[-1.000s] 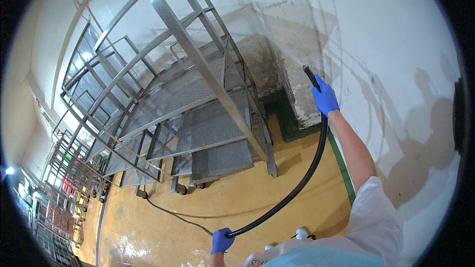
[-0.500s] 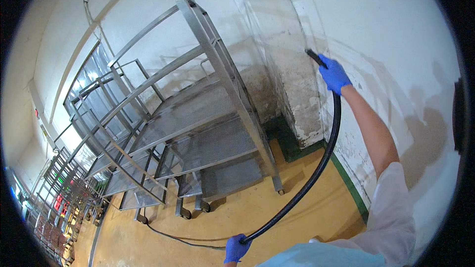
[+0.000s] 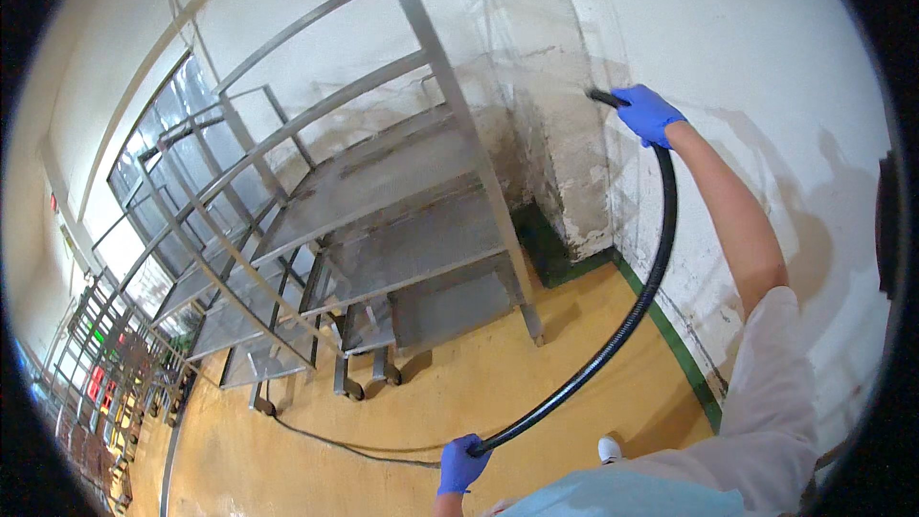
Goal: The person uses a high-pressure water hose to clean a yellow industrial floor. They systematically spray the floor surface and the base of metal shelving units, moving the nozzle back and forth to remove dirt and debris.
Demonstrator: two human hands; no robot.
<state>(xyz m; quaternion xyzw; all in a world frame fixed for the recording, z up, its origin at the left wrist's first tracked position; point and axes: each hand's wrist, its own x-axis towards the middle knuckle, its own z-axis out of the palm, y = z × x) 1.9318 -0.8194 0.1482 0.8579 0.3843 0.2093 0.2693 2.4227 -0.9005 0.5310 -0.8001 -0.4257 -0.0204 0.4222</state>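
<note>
A thick black hose [image 3: 627,330] bows in a wide arc between my two hands. My right hand [image 3: 649,117], in a blue glove, is wrapped round it near its free end, raised in front of the stained white wall. That short end points left, toward the peeling corner of the wall. Low at the bottom, my left hand [image 3: 463,465], also gloved in blue, closes round the other part of the hose. A thinner dark line [image 3: 354,450] runs on the floor from near my left hand to beneath the metal cart [image 3: 412,244], which stands left of the hose.
More metal cart frames [image 3: 206,292] stand behind, and several racks [image 3: 115,373] line the far left. A green band [image 3: 670,349] edges the yellow floor [image 3: 287,488] along the wall. My white shoe [image 3: 610,449] shows at the bottom. A dark object [image 3: 887,225] sits at the right rim.
The view has shifted, so the cart appears turned a little. My right hand and the hose end have tilted more sideways to the left. The shoe shows more fully.
</note>
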